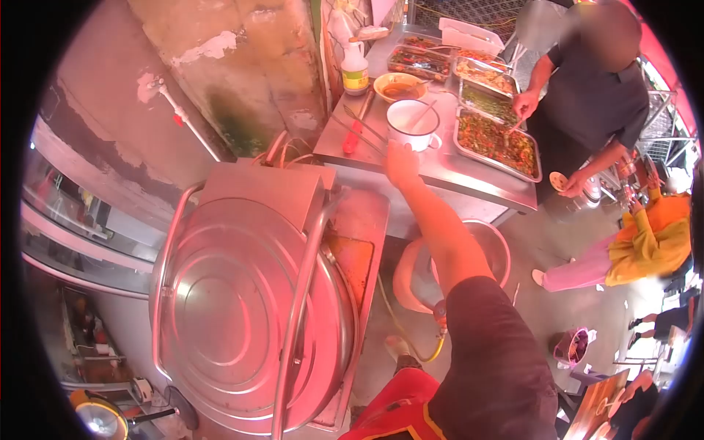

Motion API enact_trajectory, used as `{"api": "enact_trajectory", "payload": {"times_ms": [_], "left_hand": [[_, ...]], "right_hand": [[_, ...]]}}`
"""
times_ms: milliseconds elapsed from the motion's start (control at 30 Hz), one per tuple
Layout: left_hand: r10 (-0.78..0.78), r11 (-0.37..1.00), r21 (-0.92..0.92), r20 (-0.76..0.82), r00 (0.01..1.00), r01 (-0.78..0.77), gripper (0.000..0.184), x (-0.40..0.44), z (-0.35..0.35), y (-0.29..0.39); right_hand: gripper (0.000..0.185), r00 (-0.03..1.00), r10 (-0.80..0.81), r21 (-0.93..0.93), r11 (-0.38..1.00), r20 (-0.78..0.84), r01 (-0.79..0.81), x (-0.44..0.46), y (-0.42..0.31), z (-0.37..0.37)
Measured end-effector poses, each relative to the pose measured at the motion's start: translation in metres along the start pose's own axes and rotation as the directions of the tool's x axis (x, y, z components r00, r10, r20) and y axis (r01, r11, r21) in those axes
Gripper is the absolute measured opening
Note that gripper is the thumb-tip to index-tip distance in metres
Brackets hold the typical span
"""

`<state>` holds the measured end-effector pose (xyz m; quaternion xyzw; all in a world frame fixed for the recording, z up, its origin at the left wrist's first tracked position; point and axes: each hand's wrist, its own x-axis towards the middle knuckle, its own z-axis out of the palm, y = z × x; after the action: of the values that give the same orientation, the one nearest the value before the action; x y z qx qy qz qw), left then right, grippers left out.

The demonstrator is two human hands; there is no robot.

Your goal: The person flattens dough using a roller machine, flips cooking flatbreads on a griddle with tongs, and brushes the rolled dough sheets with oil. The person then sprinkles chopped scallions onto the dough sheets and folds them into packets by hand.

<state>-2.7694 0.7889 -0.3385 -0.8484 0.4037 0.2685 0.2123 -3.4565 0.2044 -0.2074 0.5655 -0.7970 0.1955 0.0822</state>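
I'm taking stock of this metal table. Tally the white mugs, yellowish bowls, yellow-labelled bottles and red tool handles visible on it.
White mugs: 1
Yellowish bowls: 1
Yellow-labelled bottles: 1
Red tool handles: 1
Total: 4

I remotely viewed what looked like a food stall: trays of chopped food (500, 166), metal counter (462, 174), large round lid (220, 315).

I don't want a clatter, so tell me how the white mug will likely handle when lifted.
The white mug probably stays stiff: its round wall looks smooth and hard. The utensil leaning inside could slide or rattle if it tilts. Its side handle likely makes lifting steadier.
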Motion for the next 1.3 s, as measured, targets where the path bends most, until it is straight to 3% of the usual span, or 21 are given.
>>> {"api": "enact_trajectory", "payload": {"times_ms": [167,267,367,533,667,767,900,967,1000,1067,1133,1200,1233,1267,1300], "left_hand": [[0.114,0.975,-0.189,-0.019,0.993,-0.115,0.064,0.006,-0.018,0.087],[0.171,0.955,-0.240,-0.028,0.985,-0.173,0.063,0.018,-0.029,0.113],[0.218,0.938,-0.271,-0.023,0.976,-0.216,0.061,0.030,-0.033,0.127],[0.294,0.906,-0.312,-0.020,0.956,-0.285,0.058,0.055,-0.031,0.123],[0.334,0.872,-0.378,0.000,0.943,-0.309,0.056,0.072,-0.019,0.082],[0.355,0.851,-0.422,0.025,0.935,-0.311,0.054,0.092,0.001,0.021],[0.326,0.841,-0.482,0.090,0.941,-0.245,0.052,0.126,0.039,-0.098],[0.278,0.840,-0.514,0.132,0.951,-0.174,0.051,0.138,0.064,-0.169],[0.252,0.841,-0.524,0.156,0.955,-0.136,0.050,0.142,0.079,-0.208],[0.215,0.832,-0.548,0.173,0.961,-0.088,0.049,0.139,0.102,-0.276],[0.258,0.831,-0.529,0.087,0.962,-0.175,0.048,0.153,0.110,-0.311],[0.372,0.814,-0.431,-0.125,0.920,-0.388,0.047,0.189,0.095,-0.326],[0.452,0.792,-0.307,-0.284,0.846,-0.527,0.046,0.221,0.087,-0.331],[0.536,0.745,-0.108,-0.490,0.688,-0.658,0.046,0.268,0.088,-0.337],[0.420,0.756,-0.332,-0.415,0.807,-0.564,0.045,0.226,0.001,-0.332]], "right_hand": [[0.028,0.998,0.043,-0.118,0.992,-0.052,-0.049,0.008,0.012,0.036],[0.032,0.962,-0.034,-0.044,0.999,-0.272,0.023,-0.020,0.007,0.016],[0.044,0.948,-0.143,0.057,0.985,-0.285,0.165,-0.066,0.005,-0.006],[0.051,0.973,-0.100,0.244,0.958,-0.209,0.151,-0.165,0.002,-0.047],[0.048,0.975,-0.039,0.254,0.962,-0.221,0.096,-0.262,0.005,-0.074],[0.043,0.990,0.139,0.261,0.956,0.016,-0.138,-0.349,-0.004,-0.118],[0.030,0.899,0.438,0.155,0.889,-0.007,-0.432,-0.502,-0.030,-0.142],[0.037,0.926,0.376,-0.059,0.924,-0.029,-0.377,-0.602,0.000,-0.104],[0.037,0.795,0.530,-0.284,0.843,0.295,-0.457,-0.626,-0.040,-0.144],[0.033,0.603,0.570,-0.440,0.820,0.558,-0.366,-0.690,-0.027,-0.124],[0.033,0.544,0.461,-0.443,0.879,0.701,-0.175,-0.725,-0.042,-0.101],[0.032,0.510,0.296,-0.347,0.938,0.808,0.005,-0.729,-0.091,-0.071],[0.031,0.485,0.211,-0.276,0.959,0.849,0.066,-0.732,-0.124,-0.052],[0.031,0.462,0.118,-0.197,0.972,0.879,0.127,-0.732,-0.162,-0.032],[0.030,0.440,0.020,-0.110,0.978,0.898,0.179,-0.730,-0.200,-0.010]]}}
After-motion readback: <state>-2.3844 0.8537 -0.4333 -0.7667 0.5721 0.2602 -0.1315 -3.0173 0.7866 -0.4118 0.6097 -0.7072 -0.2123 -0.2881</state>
